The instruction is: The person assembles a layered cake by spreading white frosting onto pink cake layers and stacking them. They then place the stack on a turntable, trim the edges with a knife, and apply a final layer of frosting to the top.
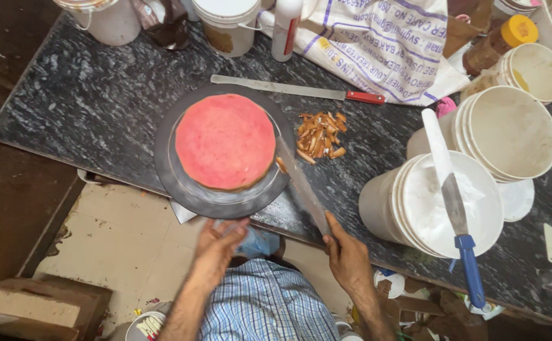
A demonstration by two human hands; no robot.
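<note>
A round pink cake (225,140) sits on a dark grey turntable (181,189) at the near edge of a black marble counter (99,95). My right hand (346,252) grips the handle of a long knife (301,186), whose blade tip touches the cake's right side, where a bit of brown crust hangs. My left hand (218,243) rests against the turntable's near rim, fingers curled on its edge. A small heap of brown crust trimmings (320,136) lies just right of the turntable.
A second long knife with a red handle (295,89) lies behind the cake. Stacked white buckets (433,208) at right hold white cream and a blue-handled spatula (456,208). More tubs, a bottle and a printed sack (383,44) crowd the back edge.
</note>
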